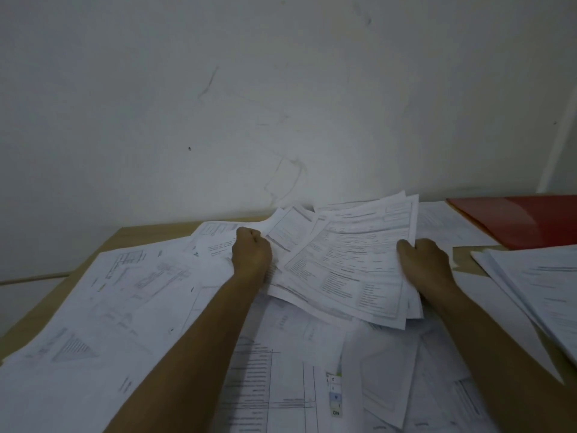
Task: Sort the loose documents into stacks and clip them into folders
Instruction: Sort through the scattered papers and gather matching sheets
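Gripping a fanned bundle of papers (349, 260) between left hand (251, 253) and right hand (424, 260), I judge sorting barely begun: loose sheets (125, 307) sprawl beneath, red folder (524, 220) beyond my right grip unfilled.

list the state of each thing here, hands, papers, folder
left hand: gripping the bundle's left edge
right hand: gripping the bundle's right edge
paper bundle: fanned, lifted above the pile
loose sheets: scattered, overlapping
red folder: closed, lying flat
right stack: roughly stacked
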